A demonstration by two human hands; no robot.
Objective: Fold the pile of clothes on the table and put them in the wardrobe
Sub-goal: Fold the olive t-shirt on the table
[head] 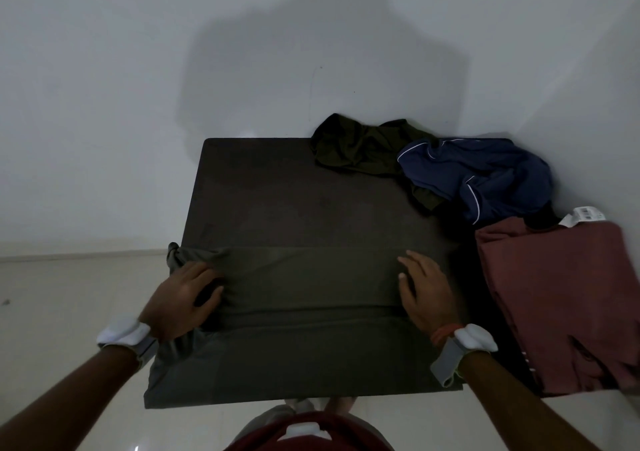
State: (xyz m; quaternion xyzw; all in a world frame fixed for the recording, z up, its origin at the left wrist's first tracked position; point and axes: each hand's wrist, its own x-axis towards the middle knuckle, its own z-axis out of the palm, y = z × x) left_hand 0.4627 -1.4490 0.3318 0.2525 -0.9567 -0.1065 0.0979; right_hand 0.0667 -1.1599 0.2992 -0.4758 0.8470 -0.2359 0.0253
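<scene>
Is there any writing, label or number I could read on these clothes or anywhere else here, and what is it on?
White tag at the far edge of the maroon garment: dark print that looks like a barcode, too small and blurred to read.
No other text shows on the navy garment, the olive garment or the table.

Dim room: pale walls (104,70), glossy light floor (69,295).

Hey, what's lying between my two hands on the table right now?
In the head view, only the flat olive-grey garment spans between the left hand and right hand; nothing else lies on that stretch.
</scene>
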